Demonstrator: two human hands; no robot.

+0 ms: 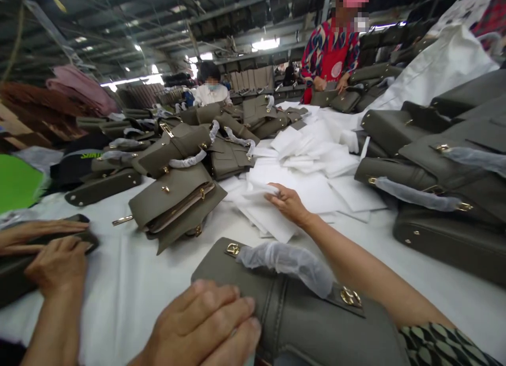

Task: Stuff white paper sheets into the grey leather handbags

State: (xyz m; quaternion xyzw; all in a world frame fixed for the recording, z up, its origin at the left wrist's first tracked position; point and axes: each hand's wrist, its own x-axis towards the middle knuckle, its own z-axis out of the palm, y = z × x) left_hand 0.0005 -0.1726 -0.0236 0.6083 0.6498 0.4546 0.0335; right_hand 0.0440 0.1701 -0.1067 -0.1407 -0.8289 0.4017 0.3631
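A grey-green handbag (245, 271) lies in front of me, its handle (288, 263) wrapped in clear plastic between gold fittings. My left hand (205, 324) is closed against the bag's near left side, fingers together. Some of what its fingertips touch is hidden. Reaching across behind the bag, my right hand (290, 203) pinches the edge of a white sheet (259, 189) on a loose pile of white sheets (312, 150). An opened handbag (177, 203) rests to the left of the pile, its lining showing.
At left, another person's hands (59, 255) press on a dark bag (16, 274). Many handbags (427, 171) crowd the right side and more bags (174, 145) lie heaped at the back left. A person in a red apron (332, 60) handles bags across the white-covered table (118, 282).
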